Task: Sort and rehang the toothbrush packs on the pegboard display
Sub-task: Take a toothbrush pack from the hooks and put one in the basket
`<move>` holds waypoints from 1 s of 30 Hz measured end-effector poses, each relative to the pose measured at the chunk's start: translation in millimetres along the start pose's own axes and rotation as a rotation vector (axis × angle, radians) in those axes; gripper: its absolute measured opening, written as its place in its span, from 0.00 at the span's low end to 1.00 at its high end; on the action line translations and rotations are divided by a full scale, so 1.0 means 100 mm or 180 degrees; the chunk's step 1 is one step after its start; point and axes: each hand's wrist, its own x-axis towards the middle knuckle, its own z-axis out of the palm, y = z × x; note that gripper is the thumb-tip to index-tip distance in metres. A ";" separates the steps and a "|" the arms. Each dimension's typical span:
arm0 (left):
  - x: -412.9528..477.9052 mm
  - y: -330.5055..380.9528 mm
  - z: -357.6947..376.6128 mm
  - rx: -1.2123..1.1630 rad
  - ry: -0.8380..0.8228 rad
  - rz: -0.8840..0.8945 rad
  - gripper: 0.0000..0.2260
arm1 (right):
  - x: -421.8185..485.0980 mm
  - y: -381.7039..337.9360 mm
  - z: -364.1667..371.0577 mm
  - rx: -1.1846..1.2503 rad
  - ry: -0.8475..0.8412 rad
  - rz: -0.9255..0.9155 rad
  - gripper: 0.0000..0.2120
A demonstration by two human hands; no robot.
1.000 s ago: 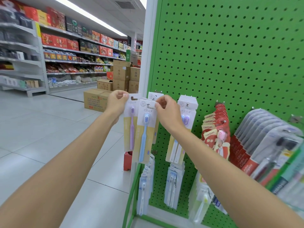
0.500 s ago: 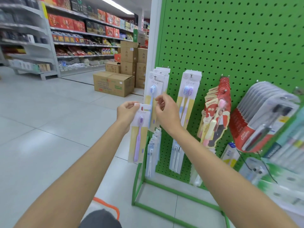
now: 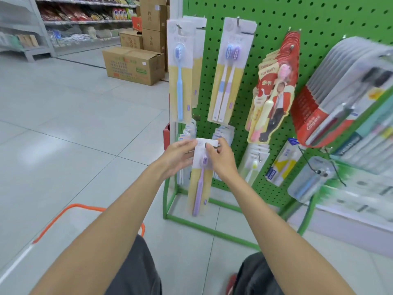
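Both the left hand point(image 3: 180, 155) and right hand point(image 3: 221, 158) pinch the purple toothbrush's card pack point(image 3: 201, 173) by its top; aligning its hang hole squarely with a lower hook on the green pegboard point(image 3: 276, 22) seems wise.

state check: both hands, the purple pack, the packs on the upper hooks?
Left hand: pinching purple toothbrush pack's top edge.
Right hand: pinching same pack's top.
Purple toothbrush pack: off hook, held upright.
Blue toothbrush pack: hanging on hook.
Twin toothbrush pack: hanging on hook.
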 end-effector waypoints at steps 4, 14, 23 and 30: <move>-0.01 -0.18 -0.02 0.1097 -0.0155 -0.0054 0.11 | 0.09 0.02 -0.09 0.0268 0.0134 0.0155 0.10; -0.04 -0.20 0.01 0.0267 0.0405 0.0261 0.10 | -0.24 0.42 -0.06 0.0334 -0.0901 0.0772 0.20; -0.06 -0.24 0.07 0.0276 0.0494 0.0276 0.08 | -0.47 0.53 -0.22 0.0221 -0.1871 0.1169 0.12; -0.05 -0.29 0.20 0.0736 0.0446 0.0249 0.13 | -0.61 0.52 -0.26 -0.0750 -0.2009 0.0656 0.11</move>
